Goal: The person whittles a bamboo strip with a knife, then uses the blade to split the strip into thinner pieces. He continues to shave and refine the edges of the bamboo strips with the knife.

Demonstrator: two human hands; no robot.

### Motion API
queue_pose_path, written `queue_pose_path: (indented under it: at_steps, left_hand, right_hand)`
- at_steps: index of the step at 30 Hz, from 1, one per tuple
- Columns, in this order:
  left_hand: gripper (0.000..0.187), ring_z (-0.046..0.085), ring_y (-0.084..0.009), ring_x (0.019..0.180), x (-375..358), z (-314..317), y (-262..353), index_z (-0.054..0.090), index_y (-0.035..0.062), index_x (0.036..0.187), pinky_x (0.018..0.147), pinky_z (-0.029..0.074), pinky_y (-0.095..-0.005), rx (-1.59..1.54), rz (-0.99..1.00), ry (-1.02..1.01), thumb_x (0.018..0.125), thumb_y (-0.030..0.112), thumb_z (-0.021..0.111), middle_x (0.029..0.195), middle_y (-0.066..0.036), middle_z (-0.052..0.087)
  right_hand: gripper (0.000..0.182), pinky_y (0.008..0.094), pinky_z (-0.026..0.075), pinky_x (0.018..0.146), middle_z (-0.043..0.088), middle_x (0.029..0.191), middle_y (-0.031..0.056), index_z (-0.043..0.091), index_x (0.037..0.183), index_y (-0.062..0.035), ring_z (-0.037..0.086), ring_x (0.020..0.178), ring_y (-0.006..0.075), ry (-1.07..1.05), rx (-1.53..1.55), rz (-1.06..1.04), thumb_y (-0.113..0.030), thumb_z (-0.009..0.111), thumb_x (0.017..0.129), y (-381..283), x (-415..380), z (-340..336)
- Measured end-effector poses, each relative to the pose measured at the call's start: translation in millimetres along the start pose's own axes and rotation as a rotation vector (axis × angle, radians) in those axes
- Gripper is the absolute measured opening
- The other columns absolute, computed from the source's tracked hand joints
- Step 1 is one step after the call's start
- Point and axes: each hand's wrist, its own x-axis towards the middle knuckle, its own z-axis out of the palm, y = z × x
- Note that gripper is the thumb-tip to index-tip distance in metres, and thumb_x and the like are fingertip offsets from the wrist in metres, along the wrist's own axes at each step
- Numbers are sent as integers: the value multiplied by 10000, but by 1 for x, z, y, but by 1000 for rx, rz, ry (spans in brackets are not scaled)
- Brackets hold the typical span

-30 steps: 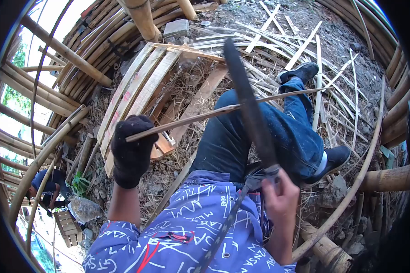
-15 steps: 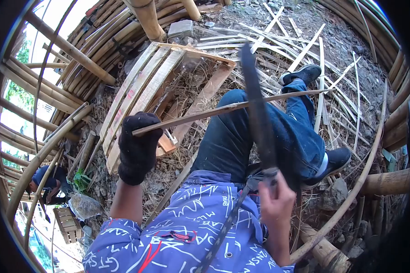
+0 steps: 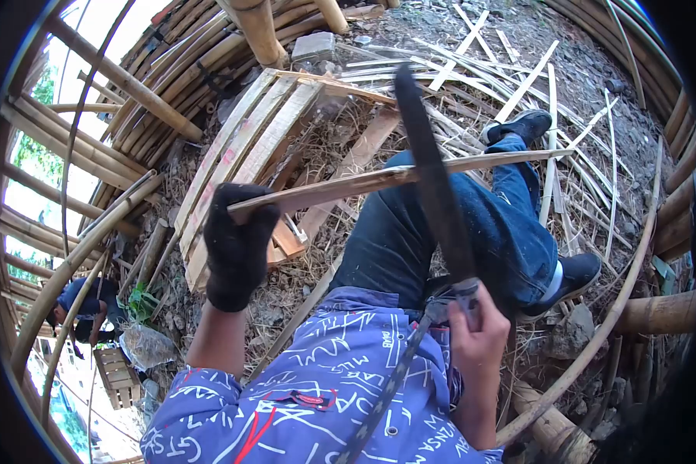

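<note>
Littered earth (image 3: 576,77) bears a pale slatted wooden crate (image 3: 245,148); beside it, the black-gloved left hand (image 3: 242,249) grips a thin brown wooden strip (image 3: 387,179), the bare right hand (image 3: 481,334) a long dark machete (image 3: 445,213).

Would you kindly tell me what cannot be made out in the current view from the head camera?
Head view:
- Knife handle: mostly hidden by the right hand.
- Wooden strip: a short stretch is hidden behind the knife blade.
- Patterned strap: its lower end is cut off by the bottom edge.
- Person at far left: too small to tell what they hold.
</note>
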Motion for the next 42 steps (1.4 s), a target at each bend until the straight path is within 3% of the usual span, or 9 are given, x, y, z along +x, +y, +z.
queue_pose_path:
  at_steps: [7, 11, 14, 17, 21, 23, 25, 30, 42]
  left_hand:
    - [93, 544, -73, 704, 3, 3, 3, 552, 30, 988, 627, 455, -225, -85, -211, 22, 906, 39, 595, 816, -21, 579]
    - [104, 512, -58, 672, 0, 11, 10, 548, 31, 1006, 598, 427, -210, -100, -172, -9, 915, 52, 594, 801, -10, 560]
    - [109, 515, -57, 689, 3, 9, 4, 549, 32, 1007, 603, 426, -209, -127, -178, 60, 917, 61, 601, 807, -9, 557]
    - [101, 516, -61, 700, 0, 6, 3, 551, 33, 999, 617, 433, -221, -93, -190, 20, 918, 70, 598, 822, -15, 558]
    - [113, 514, -62, 709, -2, 11, -6, 546, 28, 1016, 621, 441, -221, -4, -117, 72, 917, 55, 592, 867, -31, 554]
    - [126, 524, -75, 736, 0, 4, -1, 536, 28, 1025, 631, 446, -217, -121, -203, 24, 916, 50, 596, 885, -35, 551]
    - [123, 523, -76, 733, -5, 9, -2, 533, 29, 1030, 629, 446, -215, -122, -177, 2, 924, 50, 592, 878, -30, 547]
    - [119, 512, -66, 719, -6, 8, -5, 527, 27, 1049, 624, 447, -218, -146, -198, 18, 941, 53, 570, 880, -28, 553]
    - [139, 497, -71, 695, -6, 17, -7, 522, 29, 1063, 613, 429, -224, -126, -188, 7, 956, 107, 563, 846, -20, 552]
  right_hand:
    - [332, 296, 492, 588, 643, 745, 142, 603, 1143, 33, 624, 623, 154, -31, -31, -94, -60, 655, 829, 8, -6, 14]
    - [361, 298, 489, 561, 636, 711, 127, 595, 1160, 55, 606, 582, 148, 11, -17, 78, -48, 662, 820, -3, 4, 10]
    - [366, 289, 487, 556, 648, 723, 107, 593, 1174, 57, 602, 584, 127, -10, -10, -180, -31, 658, 825, 13, -10, 26]
    - [397, 285, 490, 574, 648, 725, 123, 592, 1183, 55, 616, 606, 128, -77, 8, 119, -62, 681, 815, 3, 5, -1]
    - [351, 257, 484, 582, 668, 742, 117, 606, 1167, 49, 628, 650, 92, -95, -50, 52, -25, 653, 827, -5, -2, 15]
    - [324, 261, 492, 577, 671, 742, 114, 612, 1146, 44, 624, 635, 87, -26, -38, -135, -28, 646, 832, 3, -4, 18]
    - [347, 281, 506, 598, 666, 746, 133, 605, 1147, 49, 634, 641, 112, -71, 70, 95, -63, 665, 824, 6, 5, 4]
    - [335, 269, 505, 597, 684, 764, 101, 603, 1165, 52, 636, 663, 102, -120, -57, 6, -18, 635, 838, -10, -1, 11]
    - [381, 240, 468, 570, 655, 728, 92, 611, 1163, 29, 580, 636, 68, -40, 72, 194, -75, 695, 806, -2, 5, -2]
